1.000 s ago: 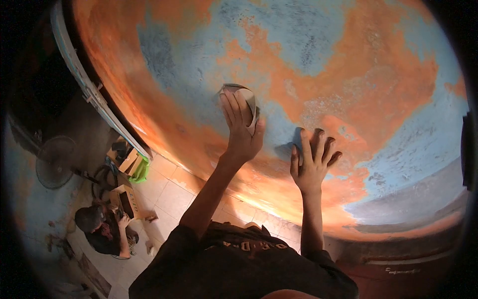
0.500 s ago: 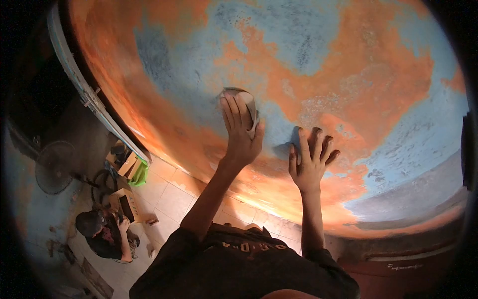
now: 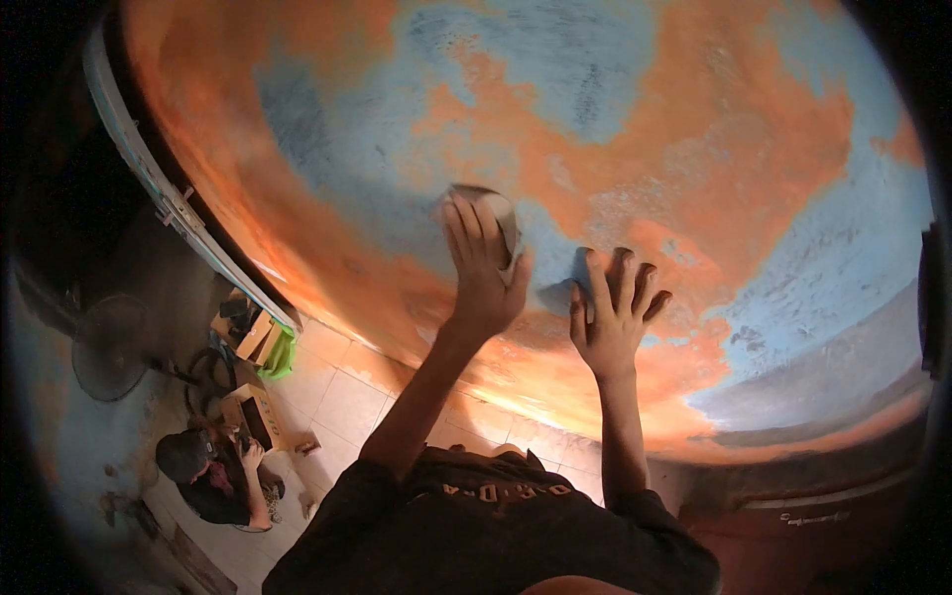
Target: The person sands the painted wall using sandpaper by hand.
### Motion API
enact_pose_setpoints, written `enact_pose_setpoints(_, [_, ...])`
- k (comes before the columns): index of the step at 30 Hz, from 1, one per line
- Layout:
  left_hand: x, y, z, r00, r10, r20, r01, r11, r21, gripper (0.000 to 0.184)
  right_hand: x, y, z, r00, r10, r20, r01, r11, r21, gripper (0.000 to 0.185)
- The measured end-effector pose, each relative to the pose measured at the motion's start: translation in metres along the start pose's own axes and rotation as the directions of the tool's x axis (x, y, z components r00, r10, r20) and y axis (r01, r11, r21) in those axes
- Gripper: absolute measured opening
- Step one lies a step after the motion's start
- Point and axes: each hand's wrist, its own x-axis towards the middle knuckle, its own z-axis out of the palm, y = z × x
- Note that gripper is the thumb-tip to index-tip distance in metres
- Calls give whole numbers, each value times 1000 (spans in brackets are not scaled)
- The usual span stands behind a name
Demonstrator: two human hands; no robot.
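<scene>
My left hand (image 3: 483,268) lies with its fingers over a bent, greyish sheet of sandpaper (image 3: 504,220), pressing it flat against the painted wall (image 3: 694,119). The sheet's curved edge sticks out beyond the fingertips and beside the thumb; its face toward the wall is hidden. To the right, my right hand (image 3: 617,312) rests on the same wall with fingers spread, holding nothing. The wall's surface is patchy orange and pale blue, with worn, rough spots around both hands.
At lower left another person (image 3: 213,476) crouches on the tiled floor (image 3: 347,392), hands raised at a small dark object. Near them are an open cardboard box (image 3: 248,416), a green bag (image 3: 281,354) and a fan (image 3: 109,347). A door or window frame (image 3: 178,213) edges the wall.
My left hand and the sandpaper have slid slightly down and right over the wall. My right hand keeps its place on the wall. The whole view has shifted a little.
</scene>
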Motion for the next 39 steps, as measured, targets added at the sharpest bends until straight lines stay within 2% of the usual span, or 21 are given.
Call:
enact_pose_setpoints(5, [-58, 6, 42, 997, 42, 70, -45, 999, 31, 78, 2, 0, 0, 1000, -1, -20, 1, 1000, 11, 54])
enact_pose_setpoints(10, [-3, 9, 9, 996, 79, 34, -80, 997, 14, 78, 0, 1, -1, 1000, 2, -15, -1, 1000, 29, 54])
enact_pose_setpoints(12, [11, 9, -1, 998, 47, 45, -47, 999, 14, 78, 2, 0, -4, 1000, 1, -2, -1, 1000, 7, 54])
enact_pose_setpoints(16, [-34, 9, 27, 993, 94, 78, -97, 995, 37, 77, 2, 1, -5, 1000, -1, 12, 1, 1000, 3, 54])
enact_pose_setpoints(17, [-49, 4, 40, 986, 141, 85, -149, 983, 104, 77, 1, 1, -5, 1000, 0, 2, 0, 1000, 7, 54])
enact_pose_setpoints(20, [-34, 1, 33, 985, 164, 50, -168, 981, 94, 76, 2, 1, -4, 1000, -4, -15, 4, 1000, 7, 53])
enact_pose_setpoints(23, [9, 4, 4, 993, 117, 18, -118, 990, 72, 75, 2, 2, -4, 999, -17, -34, 17, 1000, -3, 52])
enact_pose_setpoints(26, [17, 12, -4, 999, 51, -1, -51, 998, 36, 75, 4, 1, -5, 999, -17, -43, 16, 1000, -16, 52])
enact_pose_setpoints(29, [-39, 6, 37, 991, 125, 50, -128, 989, 80, 77, 3, 1, -5, 999, -20, -36, 19, 1000, -17, 52])
enact_pose_setpoints(32, [-50, 9, 46, 990, 130, 47, -133, 989, 60, 77, 2, 3, -5, 999, -21, -36, 21, 1000, -11, 52])
enact_pose_setpoints(37, [23, 15, -6, 996, 82, 41, -84, 994, 64, 77, 1, 4, -6, 998, -32, -48, 31, 999, -18, 52])
enact_pose_setpoints(39, [25, 17, -8, 998, 65, 20, -66, 996, 54, 77, 0, 4, -6, 999, -27, -37, 26, 999, -28, 52])
